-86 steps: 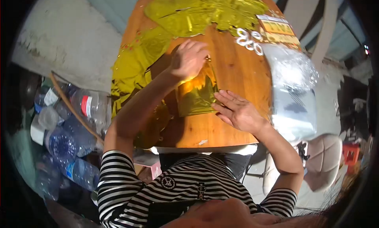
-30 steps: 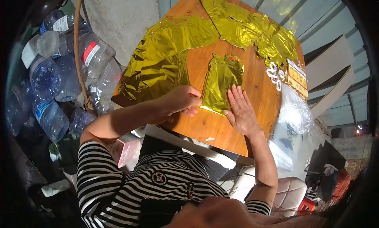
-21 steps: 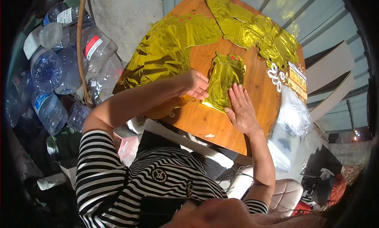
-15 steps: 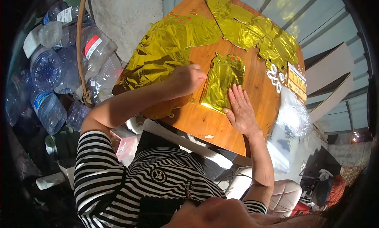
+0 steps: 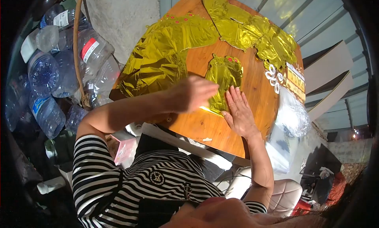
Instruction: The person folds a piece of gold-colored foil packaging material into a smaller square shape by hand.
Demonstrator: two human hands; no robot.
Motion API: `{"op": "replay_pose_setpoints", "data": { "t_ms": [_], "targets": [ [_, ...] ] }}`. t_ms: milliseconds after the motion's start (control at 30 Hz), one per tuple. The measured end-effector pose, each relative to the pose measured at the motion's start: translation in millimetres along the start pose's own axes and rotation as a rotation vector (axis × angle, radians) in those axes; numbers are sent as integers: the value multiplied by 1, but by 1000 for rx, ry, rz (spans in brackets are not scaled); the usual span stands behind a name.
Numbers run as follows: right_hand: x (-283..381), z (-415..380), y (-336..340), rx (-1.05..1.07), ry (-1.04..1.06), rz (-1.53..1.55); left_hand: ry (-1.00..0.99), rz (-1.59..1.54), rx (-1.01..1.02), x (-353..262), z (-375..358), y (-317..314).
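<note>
A folded gold foil balloon (image 5: 224, 72), flat and with red dots near its top edge, lies on the wooden table (image 5: 252, 125). My right hand (image 5: 239, 111) rests flat on its lower right edge, fingers stretched out. My left hand (image 5: 193, 94) is over the lower left part of the foil and hides some of it. Motion smears its fingers, so I cannot make out whether it touches or grips the foil. A larger gold foil balloon (image 5: 158, 58) with red dots is spread out beyond my left hand. More gold foil balloons (image 5: 237, 21) lie along the far edge.
White ribbon coils (image 5: 271, 75) and a printed card (image 5: 295, 81) lie at the table's right edge, with clear plastic bags (image 5: 290, 117) below them. Several large plastic bottles (image 5: 47, 70) are piled at the left, behind a curved wooden handle (image 5: 77, 42). A small white tab (image 5: 207, 139) lies near the front edge.
My left hand has moved right and toward me, from beside the folded foil to over its lower left part. My right hand stays nearly in place.
</note>
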State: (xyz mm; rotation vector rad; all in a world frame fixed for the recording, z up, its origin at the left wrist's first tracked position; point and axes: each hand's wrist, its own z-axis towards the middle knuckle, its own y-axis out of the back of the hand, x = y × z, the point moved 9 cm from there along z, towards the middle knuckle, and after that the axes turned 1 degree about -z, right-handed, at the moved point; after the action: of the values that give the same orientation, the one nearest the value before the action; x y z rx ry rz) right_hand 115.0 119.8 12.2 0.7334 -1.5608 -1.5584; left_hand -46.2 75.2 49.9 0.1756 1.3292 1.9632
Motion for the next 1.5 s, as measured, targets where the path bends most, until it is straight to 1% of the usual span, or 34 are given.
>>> {"op": "replay_pose_setpoints", "data": {
  "t_ms": [33,67,167,267,333,467,667,733,767,833,867,933,967,1067,1133,1200,1233,1267,1333,1367,1400,1467,1500],
  "targets": [
    [0,0,0,-3,3,3,-207,48,-34,-26,-4,-1],
    [0,0,0,-2,2,4,-207,46,-34,-32,-8,-4],
    [2,1,4,-12,5,28,-100,-30,200,-36,-23,-34],
    [3,1,5,4,-3,24,-69,-1,183,-36,-26,-36],
    [2,1,2,20,-6,-28,-73,6,178,-36,-26,-36],
    [1,1,1,17,-8,-29,-74,15,171,-34,-28,-38],
    [-5,3,9,40,-19,88,-64,29,186,-34,-28,-40],
    [-17,6,11,100,-58,302,-74,38,188,-34,-29,-40],
    [-21,10,16,97,-67,300,-73,49,192,-33,-29,-41],
    [-53,14,27,-69,-366,864,-72,43,206,-33,-29,-42],
    [-55,21,28,-69,-373,862,-60,41,218,-32,-29,-43],
    [-68,31,24,-237,-564,1252,-52,31,232,-32,-29,-45],
    [-65,38,24,-232,-562,1252,-41,26,247,-31,-30,-47],
    [-34,59,4,88,-589,1723,-34,26,267,-30,-30,-50],
    [-50,73,-14,132,-590,1724,-44,38,255,-31,-28,-47],
    [-67,81,-26,191,-685,1833,-32,57,286,-31,-28,-49],
    [-75,86,-27,190,-678,1849,-31,56,285,-30,-28,-49],
    [-86,88,-29,186,-719,1849,-31,58,286,-30,-28,-50],
    [-113,94,-31,104,-787,1784,-29,58,286,-30,-28,-50],
    [-126,99,-30,31,-758,1771,-30,62,283,-31,-29,-49],
    [-119,99,-25,34,-762,1769,-31,65,280,-31,-29,-49],
    [-93,106,1,-110,-685,1746,-24,41,278,-30,-30,-51],
    [-70,113,-2,23,-566,1844,-19,20,277,-29,-30,-52]
  ]
}}
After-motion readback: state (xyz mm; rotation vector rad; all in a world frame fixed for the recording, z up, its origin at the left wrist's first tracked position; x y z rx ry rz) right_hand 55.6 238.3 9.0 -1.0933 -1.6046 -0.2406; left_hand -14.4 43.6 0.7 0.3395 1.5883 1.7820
